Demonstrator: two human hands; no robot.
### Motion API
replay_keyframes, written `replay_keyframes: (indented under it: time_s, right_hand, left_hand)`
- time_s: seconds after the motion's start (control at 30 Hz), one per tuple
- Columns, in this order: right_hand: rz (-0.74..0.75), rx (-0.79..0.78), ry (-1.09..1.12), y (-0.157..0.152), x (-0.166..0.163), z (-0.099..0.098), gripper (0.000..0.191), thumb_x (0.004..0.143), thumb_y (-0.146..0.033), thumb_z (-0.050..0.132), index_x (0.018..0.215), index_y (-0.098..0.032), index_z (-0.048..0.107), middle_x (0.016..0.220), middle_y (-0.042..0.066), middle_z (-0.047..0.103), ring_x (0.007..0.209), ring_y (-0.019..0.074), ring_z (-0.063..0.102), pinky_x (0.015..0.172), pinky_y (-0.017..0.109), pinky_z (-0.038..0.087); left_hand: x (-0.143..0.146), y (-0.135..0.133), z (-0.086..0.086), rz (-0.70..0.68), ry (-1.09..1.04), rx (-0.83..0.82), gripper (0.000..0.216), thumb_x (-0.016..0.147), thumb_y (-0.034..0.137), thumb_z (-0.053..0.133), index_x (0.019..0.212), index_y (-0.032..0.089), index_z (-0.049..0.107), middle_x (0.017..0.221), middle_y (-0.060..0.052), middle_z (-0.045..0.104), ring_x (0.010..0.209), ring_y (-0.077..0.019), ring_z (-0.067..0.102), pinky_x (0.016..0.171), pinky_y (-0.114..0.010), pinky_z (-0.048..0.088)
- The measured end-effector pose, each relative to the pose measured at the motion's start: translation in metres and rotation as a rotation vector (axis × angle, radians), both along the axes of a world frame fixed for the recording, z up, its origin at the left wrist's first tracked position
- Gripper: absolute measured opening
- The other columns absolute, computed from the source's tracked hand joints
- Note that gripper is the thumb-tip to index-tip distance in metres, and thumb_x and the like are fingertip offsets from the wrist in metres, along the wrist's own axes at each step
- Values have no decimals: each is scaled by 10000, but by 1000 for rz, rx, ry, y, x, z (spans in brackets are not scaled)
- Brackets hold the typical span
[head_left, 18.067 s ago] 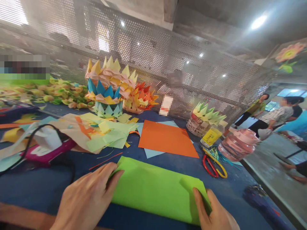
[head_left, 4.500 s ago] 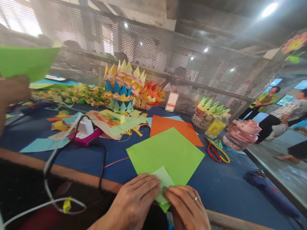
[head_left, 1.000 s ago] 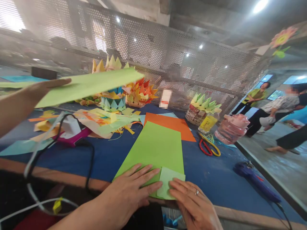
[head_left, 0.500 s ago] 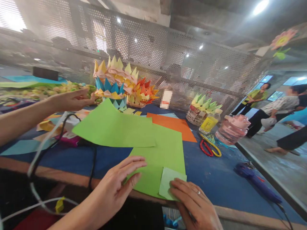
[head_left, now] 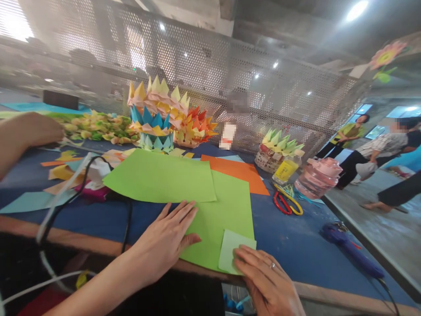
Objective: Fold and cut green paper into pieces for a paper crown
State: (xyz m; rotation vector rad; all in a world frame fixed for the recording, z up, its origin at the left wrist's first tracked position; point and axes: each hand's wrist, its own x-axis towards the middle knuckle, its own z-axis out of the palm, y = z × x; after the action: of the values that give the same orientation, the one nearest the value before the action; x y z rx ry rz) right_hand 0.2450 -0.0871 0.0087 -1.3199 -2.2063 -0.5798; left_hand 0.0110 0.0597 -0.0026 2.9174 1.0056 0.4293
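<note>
My left hand (head_left: 176, 232) lies palm down on a large green paper sheet (head_left: 230, 197), fingers stretched and thumb apart. Its fingertips reach the lower edge of a second green sheet (head_left: 161, 175), which overlaps the first. My right hand (head_left: 268, 276), a ring on one finger, is closed over a small pale green paper square (head_left: 228, 250) at the table's front edge. Its fingers press on the square from above; the thumb is partly hidden below the edge. The square sits on the near right corner of the large sheet.
Another person's hand (head_left: 36, 129) is at the left, near a heap of folded paper pieces (head_left: 98, 127). Folded-paper baskets (head_left: 158, 118), orange paper (head_left: 240, 173), scissors (head_left: 287, 202), a pink jug (head_left: 319, 175) and a purple glue gun (head_left: 353, 250) stand or lie around. Cords (head_left: 128, 224) cross the left edge.
My left hand has moved up and flattened onto the paper. The upper green sheet's raised far corner has come down. The other person's hand has drawn back left. My right hand stays put.
</note>
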Motion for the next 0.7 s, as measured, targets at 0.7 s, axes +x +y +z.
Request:
replay_keyframes:
  time_s: [0.7]
  right_hand:
    - [7,-14,35,-1,1,1,246,863,-100,511,1030,-193,666,1036,44,739,1007,154,681,867,249,544]
  left_hand:
    - [68,42,42,301,202,-11,372,857,-16,411,1196,-17,564,973,-256,658,868,-314,685,720,-395,542]
